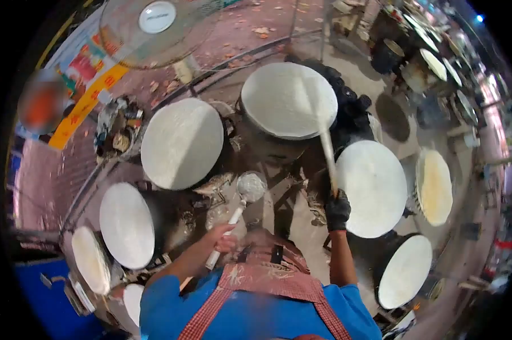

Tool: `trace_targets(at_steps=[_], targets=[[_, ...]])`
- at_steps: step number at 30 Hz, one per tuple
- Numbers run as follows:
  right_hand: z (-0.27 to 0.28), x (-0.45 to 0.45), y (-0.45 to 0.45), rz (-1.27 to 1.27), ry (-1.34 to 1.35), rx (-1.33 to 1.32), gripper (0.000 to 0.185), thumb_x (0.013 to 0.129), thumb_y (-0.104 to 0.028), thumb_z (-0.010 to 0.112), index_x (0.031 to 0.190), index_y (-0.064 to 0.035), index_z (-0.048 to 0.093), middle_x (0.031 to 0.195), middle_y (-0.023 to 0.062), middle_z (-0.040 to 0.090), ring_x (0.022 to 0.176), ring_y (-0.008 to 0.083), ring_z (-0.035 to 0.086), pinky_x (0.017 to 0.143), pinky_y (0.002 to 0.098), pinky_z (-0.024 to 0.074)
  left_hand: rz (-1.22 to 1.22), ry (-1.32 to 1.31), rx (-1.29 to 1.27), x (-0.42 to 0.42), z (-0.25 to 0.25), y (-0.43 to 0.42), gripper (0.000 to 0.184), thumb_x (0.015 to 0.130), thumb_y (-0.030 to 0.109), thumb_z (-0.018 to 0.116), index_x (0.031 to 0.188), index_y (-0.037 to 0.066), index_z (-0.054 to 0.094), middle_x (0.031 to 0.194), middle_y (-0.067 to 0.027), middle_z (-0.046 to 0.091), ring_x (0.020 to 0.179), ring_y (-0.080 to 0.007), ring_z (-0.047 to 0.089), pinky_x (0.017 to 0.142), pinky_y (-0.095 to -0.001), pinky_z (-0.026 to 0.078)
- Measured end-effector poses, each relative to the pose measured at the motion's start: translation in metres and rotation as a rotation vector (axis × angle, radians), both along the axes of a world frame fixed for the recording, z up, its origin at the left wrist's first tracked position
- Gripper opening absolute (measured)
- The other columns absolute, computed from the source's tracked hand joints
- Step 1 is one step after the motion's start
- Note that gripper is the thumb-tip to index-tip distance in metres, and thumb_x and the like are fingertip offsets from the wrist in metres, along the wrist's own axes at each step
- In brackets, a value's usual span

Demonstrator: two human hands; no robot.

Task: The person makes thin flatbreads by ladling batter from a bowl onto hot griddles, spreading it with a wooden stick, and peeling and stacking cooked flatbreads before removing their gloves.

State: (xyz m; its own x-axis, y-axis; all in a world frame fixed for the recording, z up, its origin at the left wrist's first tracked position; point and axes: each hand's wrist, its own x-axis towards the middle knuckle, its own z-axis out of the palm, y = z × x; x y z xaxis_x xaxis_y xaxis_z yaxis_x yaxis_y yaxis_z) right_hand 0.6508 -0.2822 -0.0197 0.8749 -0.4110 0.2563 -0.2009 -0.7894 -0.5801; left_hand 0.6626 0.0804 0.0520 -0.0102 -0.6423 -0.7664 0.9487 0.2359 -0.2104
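Note:
My left hand (pixel 222 238), bare, is wrapped round the white handle of a ladle (pixel 251 187), whose round bowl points forward and is coated in pale batter. In a dark glove, my right hand (pixel 337 211) grips a long thin stick (pixel 327 152). The stick's blurred far end lies over a round pan covered in white (pixel 287 99). Beside the right hand is another white-covered round (pixel 372 187). To the left of the ladle lies a third large white round (pixel 182 143).
More white rounds stand at the left (pixel 127 225) and lower right (pixel 404 272); a yellowish one (pixel 436 187) is at the right. A fan guard (pixel 159 39) is at the top. A bin of litter (pixel 119 133) stands at the left, a dark pot (pixel 387 55) at the upper right.

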Motion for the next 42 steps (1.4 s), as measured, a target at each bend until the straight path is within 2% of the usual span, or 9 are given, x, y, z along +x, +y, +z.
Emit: trace_targets(at_steps=[3,11,17,20,27,31,35,37,42], targets=[[0.02,0.0,0.007,0.297,-0.076,-0.354,0.03,0.07,-0.023,0.057,0.094,-0.0064,0.054,0.073,0.0136,0.053,0.068,0.0309,0.052,0.056,0.0378,0.043,0.112,0.04,-0.289,-0.023,-0.011,-0.001,0.047,0.09,0.038,0.025,0.062,0.006,0.045,0.043,0.0002,0.03,0.031,-0.0086,0.026,0.026,-0.0216,0.025],[0.081,0.016,0.074,1.073,0.143,0.264,0.028,0.069,-0.011,0.052,0.096,-0.005,0.054,0.093,0.0179,0.054,0.088,0.0344,0.05,0.076,0.0423,0.0404,0.244,0.115,-0.341,-0.057,-0.037,-0.001,0.051,0.09,0.039,0.024,0.053,0.008,0.042,0.039,0.0,0.031,0.031,-0.011,0.033,0.027,-0.0238,0.029],[0.085,0.092,0.083,0.889,0.018,-0.226,0.024,0.065,-0.013,0.05,0.088,-0.0067,0.054,0.077,0.0152,0.055,0.067,0.0306,0.054,0.058,0.0408,0.0437,0.164,0.135,-0.304,-0.034,-0.044,0.024,0.053,0.089,0.043,0.024,0.051,0.009,0.042,0.038,-0.0016,0.034,0.029,-0.0105,0.033,0.027,-0.0232,0.028],[0.026,0.148,0.063,0.838,0.33,-0.503,0.034,0.065,-0.015,0.051,0.099,-0.0104,0.053,0.088,0.016,0.056,0.072,0.0295,0.056,0.059,0.0408,0.0453,0.052,0.186,-0.222,-0.012,-0.045,0.035,0.055,0.088,0.046,0.024,0.05,0.009,0.041,0.038,-0.0021,0.035,0.028,-0.01,0.033,0.026,-0.0227,0.027],[-0.003,0.232,0.042,0.738,0.22,-0.493,0.056,0.065,-0.019,0.053,0.12,-0.0159,0.041,0.126,0.0158,0.036,0.087,0.0325,0.056,0.068,0.0428,0.0457,-0.014,0.059,-0.072,0.018,-0.041,0.044,0.051,0.088,0.041,0.028,0.049,0.011,0.037,0.036,0.0002,0.031,0.028,-0.0083,0.028,0.027,-0.0216,0.025],[0.038,0.247,0.039,0.813,0.483,-0.542,0.032,0.071,-0.02,0.048,0.101,-0.0107,0.053,0.106,0.0137,0.05,0.082,0.0333,0.056,0.07,0.0425,0.0444,-0.095,0.001,-0.12,0.029,-0.038,0.042,0.047,0.088,0.037,0.031,0.048,0.012,0.036,0.037,0.0013,0.029,0.029,-0.0071,0.028,0.026,-0.0204,0.024],[0.03,0.278,0.033,0.694,0.195,-0.577,0.021,0.065,-0.019,0.052,0.081,-0.0046,0.051,0.068,0.013,0.055,0.062,0.0332,0.055,0.054,0.0427,0.0433,-0.069,0.021,-0.183,0.043,-0.034,0.038,0.038,0.089,0.034,0.031,0.058,0.012,0.036,0.04,0.0017,0.03,0.029,-0.0071,0.026,0.025,-0.0213,0.023],[0.025,0.311,0.008,0.798,-0.042,-0.634,0.01,0.067,-0.019,0.05,0.073,-0.0116,0.054,0.069,0.0094,0.055,0.056,0.0273,0.054,0.049,0.036,0.0433,-0.084,-0.031,-0.202,0.046,-0.048,0.041,0.021,0.088,0.029,0.033,0.078,0.012,0.04,0.045,0.0025,0.03,0.029,-0.007,0.023,0.024,-0.0217,0.019],[0.082,0.377,-0.052,0.367,-0.01,-0.396,0.02,0.07,-0.025,0.058,0.082,-0.0085,0.056,0.076,0.0149,0.057,0.076,0.0332,0.054,0.066,0.0393,0.0433,-0.213,0.015,-0.057,0.064,-0.052,0.032,0.049,0.085,0.045,0.032,0.047,0.013,0.031,0.037,0.0009,0.025,0.028,-0.0094,0.024,0.026,-0.0217,0.022]])
